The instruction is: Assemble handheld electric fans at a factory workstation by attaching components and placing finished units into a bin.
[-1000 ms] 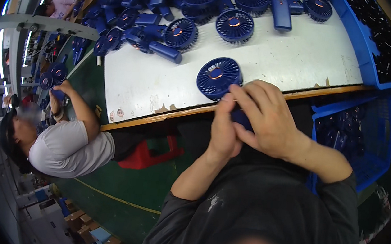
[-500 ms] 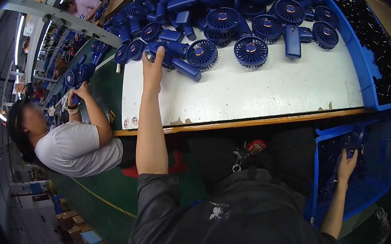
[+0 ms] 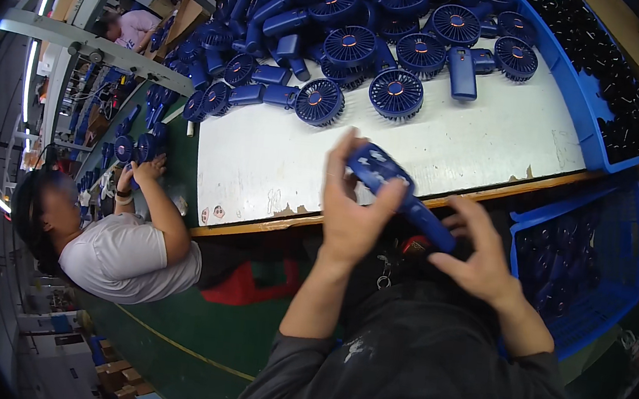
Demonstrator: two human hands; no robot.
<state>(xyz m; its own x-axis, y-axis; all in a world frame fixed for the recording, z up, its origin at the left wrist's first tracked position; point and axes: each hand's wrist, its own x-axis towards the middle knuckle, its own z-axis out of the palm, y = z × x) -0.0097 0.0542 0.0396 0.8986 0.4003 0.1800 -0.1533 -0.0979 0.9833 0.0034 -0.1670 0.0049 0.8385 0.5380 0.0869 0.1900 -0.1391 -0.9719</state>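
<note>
My left hand (image 3: pixel 357 215) grips a blue handheld fan (image 3: pixel 428 220) by its head end, thumb on one side and fingers on the other. The fan hangs tilted over the table's front edge, with its handle pointing down to the right. Pale patches show on the part between my left fingers. My right hand (image 3: pixel 481 255) is beside the handle's lower end, fingers apart and curved around it; whether they touch it I cannot tell. Several more blue handheld fans (image 3: pixel 397 93) lie in a heap on the white table (image 3: pixel 387 144).
A blue bin (image 3: pixel 619 162) of small black parts stands at the table's right. Below it, a blue crate (image 3: pixel 625 294) holds dark blue pieces. On the left, a person in a white shirt (image 3: pixel 131 246) handles fans near a grey metal frame (image 3: pixel 110 45). A red stool (image 3: pixel 248 285) is beside them.
My left hand has come back from the heap's left side with a fan. My right hand has left the crate and moved up to the fan's handle.
</note>
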